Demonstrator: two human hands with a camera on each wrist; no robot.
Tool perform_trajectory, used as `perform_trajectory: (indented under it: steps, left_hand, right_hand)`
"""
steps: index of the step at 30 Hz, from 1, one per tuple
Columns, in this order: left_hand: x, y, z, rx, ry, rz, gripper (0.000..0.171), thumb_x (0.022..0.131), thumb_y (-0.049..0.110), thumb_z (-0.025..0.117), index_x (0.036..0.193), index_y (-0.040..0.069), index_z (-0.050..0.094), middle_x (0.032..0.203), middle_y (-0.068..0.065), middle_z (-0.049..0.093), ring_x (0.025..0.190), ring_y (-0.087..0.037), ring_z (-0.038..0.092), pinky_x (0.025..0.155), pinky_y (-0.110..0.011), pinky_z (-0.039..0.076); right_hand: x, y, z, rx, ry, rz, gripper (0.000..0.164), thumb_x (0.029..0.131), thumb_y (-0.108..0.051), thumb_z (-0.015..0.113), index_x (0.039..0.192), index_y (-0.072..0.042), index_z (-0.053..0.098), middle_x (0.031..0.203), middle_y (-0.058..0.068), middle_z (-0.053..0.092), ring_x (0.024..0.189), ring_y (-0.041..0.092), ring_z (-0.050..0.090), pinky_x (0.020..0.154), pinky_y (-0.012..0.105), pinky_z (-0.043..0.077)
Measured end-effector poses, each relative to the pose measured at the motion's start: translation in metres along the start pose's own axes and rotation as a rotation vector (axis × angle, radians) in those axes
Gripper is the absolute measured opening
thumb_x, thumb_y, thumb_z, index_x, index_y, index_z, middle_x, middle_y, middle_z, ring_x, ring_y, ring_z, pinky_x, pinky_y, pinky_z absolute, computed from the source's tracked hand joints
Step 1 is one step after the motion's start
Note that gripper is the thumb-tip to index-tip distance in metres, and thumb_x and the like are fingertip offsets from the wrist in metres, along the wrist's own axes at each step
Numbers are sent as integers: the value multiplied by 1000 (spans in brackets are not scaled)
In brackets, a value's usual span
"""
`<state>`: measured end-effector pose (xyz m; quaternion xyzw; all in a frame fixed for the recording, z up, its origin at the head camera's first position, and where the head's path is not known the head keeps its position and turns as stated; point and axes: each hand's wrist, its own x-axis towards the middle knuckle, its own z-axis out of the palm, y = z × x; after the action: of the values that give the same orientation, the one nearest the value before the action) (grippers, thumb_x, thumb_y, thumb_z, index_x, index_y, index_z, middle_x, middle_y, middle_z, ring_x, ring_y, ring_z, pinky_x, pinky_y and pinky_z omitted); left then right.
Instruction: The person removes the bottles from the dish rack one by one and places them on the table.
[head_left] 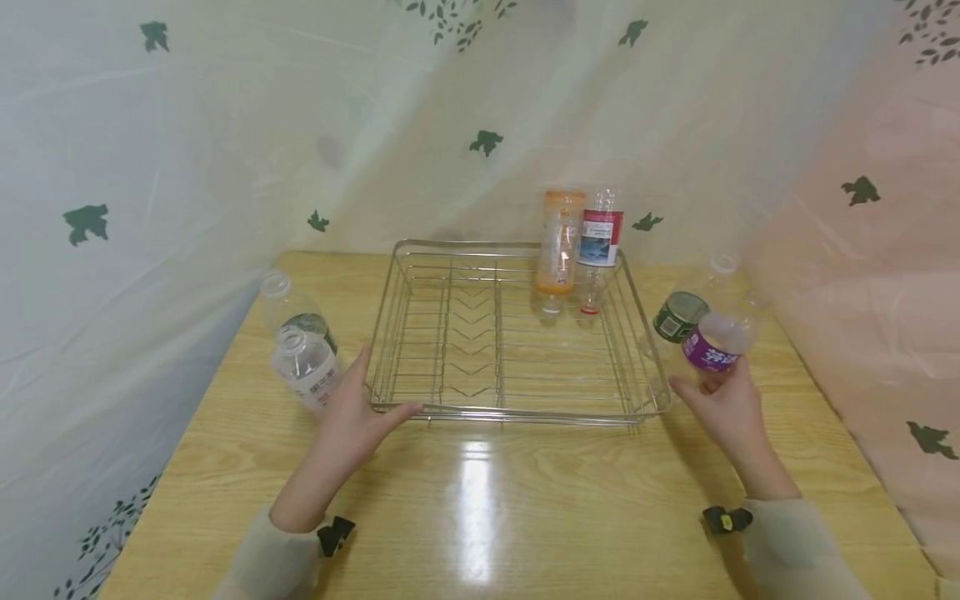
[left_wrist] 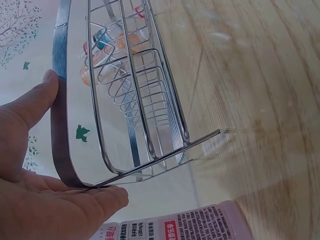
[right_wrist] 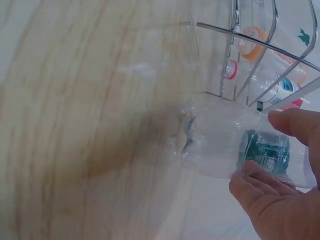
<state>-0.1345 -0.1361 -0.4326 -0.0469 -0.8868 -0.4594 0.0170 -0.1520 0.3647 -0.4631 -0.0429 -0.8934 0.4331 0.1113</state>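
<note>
A wire dish rack (head_left: 472, 408) stands mid-table. My left hand (head_left: 348, 412) braces its front left corner. In the left wrist view the thumb (left_wrist: 42, 95) touches the rim, and the fingers lie beneath the corner. To the right of the rack, my right hand (head_left: 727, 408) reaches in low beside a clear bottle with a purple label (head_left: 708, 350). The right wrist view has a clear bottle with a green label (right_wrist: 265, 150) between thumb and fingers, which do not look closed round it. Whether they touch it I cannot tell.
An orange-ended bottle (head_left: 558, 242) and a bottle with a red and blue label (head_left: 600, 237) stand upside down in the rack's back right. At the left are a white-labelled clear bottle (head_left: 307, 367) and another clear bottle (head_left: 277, 287). A patterned curtain (head_left: 405, 125) hangs behind the table (head_left: 570, 508).
</note>
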Motion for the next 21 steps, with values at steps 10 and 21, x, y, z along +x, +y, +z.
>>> perform_trajectory:
  steps: [10, 21]
  left_hand:
    - [-1, 0, -1, 32, -26, -54, 121, 79, 41, 88, 161, 0, 10, 162, -27, 19, 146, -47, 22, 117, -62, 21]
    - [-2, 1, -3, 25, -35, -69, 119, 82, 39, 87, 161, -2, 8, 161, -30, 19, 146, -48, 21, 117, -61, 21]
  right_hand:
    - [-2, 1, -1, 35, -24, 4, 83, 92, -22, 79, 151, 4, 27, 146, 36, 43, 128, 54, 48, 101, 62, 41]
    - [-3, -19, -17, 131, 113, 58, 87, 89, -23, 82, 156, -5, 31, 154, 22, 41, 141, 34, 41, 109, 20, 36]
